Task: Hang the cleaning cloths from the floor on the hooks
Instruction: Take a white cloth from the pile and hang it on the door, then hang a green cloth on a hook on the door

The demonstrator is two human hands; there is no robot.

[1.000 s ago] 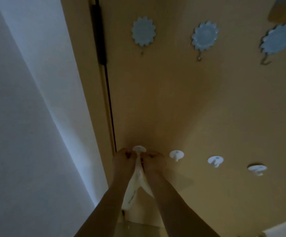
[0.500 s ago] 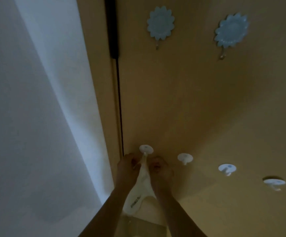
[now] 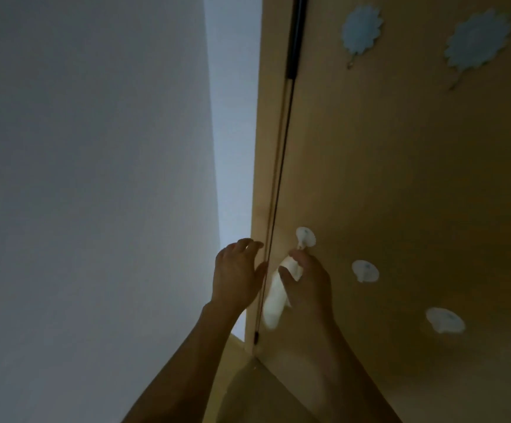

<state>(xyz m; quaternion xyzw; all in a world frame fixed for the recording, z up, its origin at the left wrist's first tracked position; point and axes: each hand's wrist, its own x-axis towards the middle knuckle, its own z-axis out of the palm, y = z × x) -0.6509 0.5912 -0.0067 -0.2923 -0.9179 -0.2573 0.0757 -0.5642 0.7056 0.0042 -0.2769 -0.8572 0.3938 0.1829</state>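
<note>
A white cleaning cloth [image 3: 274, 300] hangs down from the leftmost round white hook [image 3: 305, 236] on the tan wooden panel [image 3: 401, 178]. My right hand [image 3: 309, 282] grips the cloth's upper part just below that hook, thumb and fingers curled round it. My left hand [image 3: 237, 273] hovers to the left of the cloth with relaxed fingers, apart from it and holding nothing. Further white hooks [image 3: 365, 271] [image 3: 445, 320] run in a row to the right, bare.
Two pale blue flower-shaped hooks [image 3: 361, 27] [image 3: 477, 41] sit higher on the panel. A thin dark rod [image 3: 281, 166] runs down the panel's left edge. A plain white wall [image 3: 95, 178] fills the left side.
My left hand has let go of the cloth and moved off to the left. The right hand still holds the cloth at the hook. The view has swung left.
</note>
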